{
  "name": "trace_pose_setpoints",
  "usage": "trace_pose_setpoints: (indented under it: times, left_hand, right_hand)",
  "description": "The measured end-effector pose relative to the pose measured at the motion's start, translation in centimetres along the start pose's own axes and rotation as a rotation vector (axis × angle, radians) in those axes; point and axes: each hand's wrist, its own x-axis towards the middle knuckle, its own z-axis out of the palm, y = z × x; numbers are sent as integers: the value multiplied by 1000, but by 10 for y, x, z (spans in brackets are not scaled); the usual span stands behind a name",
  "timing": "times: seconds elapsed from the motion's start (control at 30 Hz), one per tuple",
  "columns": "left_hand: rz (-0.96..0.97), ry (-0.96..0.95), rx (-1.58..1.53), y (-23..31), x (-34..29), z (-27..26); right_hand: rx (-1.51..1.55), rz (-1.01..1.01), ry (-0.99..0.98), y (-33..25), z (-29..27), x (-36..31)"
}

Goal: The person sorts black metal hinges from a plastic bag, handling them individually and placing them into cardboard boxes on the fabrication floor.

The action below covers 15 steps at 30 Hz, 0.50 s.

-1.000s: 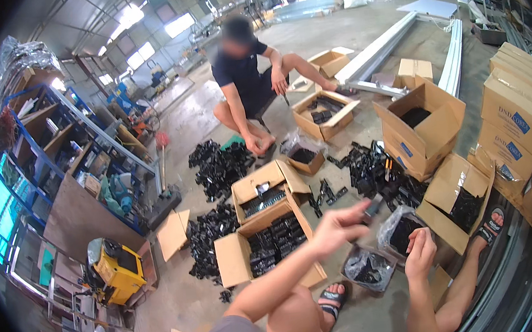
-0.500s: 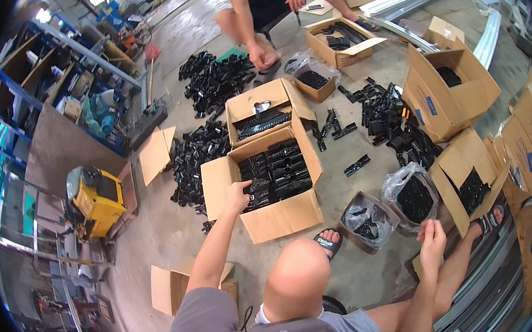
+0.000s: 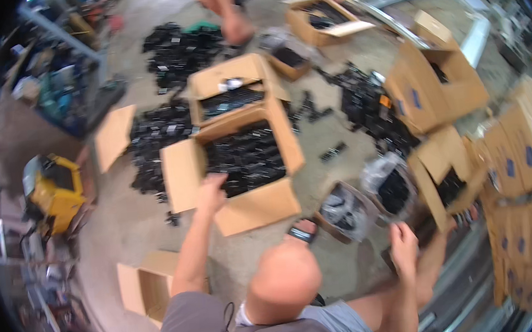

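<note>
An open cardboard box in front of me is filled with rows of black parts, too blurred to name. At its near left corner, my left hand reaches over the edge by the parts; its fingers are smeared by motion. My right hand is raised above my right leg, its fingers curled together; whether anything small is in them does not show. Nearest to it stands a bag-lined container of black pieces. Left of that is a small box lined with clear plastic.
Behind the filled box stands another open box. Loose black parts lie in heaps to its left and a pile to its right. More cartons stand at right. A person sits opposite. A yellow machine stands at left.
The whole view has shifted, so the scene sits further left and is blurred. My left hand remains at the box corner, and my right hand stays raised near the bag-lined container.
</note>
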Motion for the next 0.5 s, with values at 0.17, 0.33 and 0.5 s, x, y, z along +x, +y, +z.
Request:
trace_pose_setpoints:
  times: [0.17, 0.33, 0.5]
  left_hand:
    - [-23, 156, 182, 24, -24, 0]
    - [133, 259, -291, 144, -45, 19]
    - [222, -306, -437, 251, -9, 59]
  right_hand:
    - [-9, -70, -65, 7, 21, 57]
    - [-59, -27, 80, 34, 35, 90]
    - [46, 3, -36, -2, 59, 85]
